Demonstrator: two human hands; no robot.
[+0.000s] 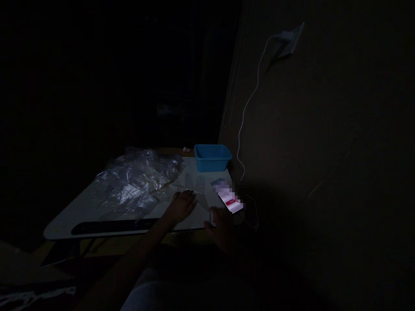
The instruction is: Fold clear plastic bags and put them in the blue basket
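Observation:
The scene is very dark. My left hand (pixel 181 206) lies flat on the white table (pixel 81 207), fingers stretched out, beside a pile of clear plastic bags (pixel 136 183). My right hand (pixel 220 226) is at the table's right front corner, wrapped around the lower end of a lit phone (pixel 229 198) whose screen glows white with a red bar. A white cable (pixel 248 103) runs from near the phone up the wall to a charger in a socket (pixel 288 41).
A blue plastic tub (pixel 212 157) stands at the table's far right corner. A long dark strip (pixel 113 226) lies along the front edge. The wall (pixel 324 151) rises close on the right. Everything to the left and behind is black.

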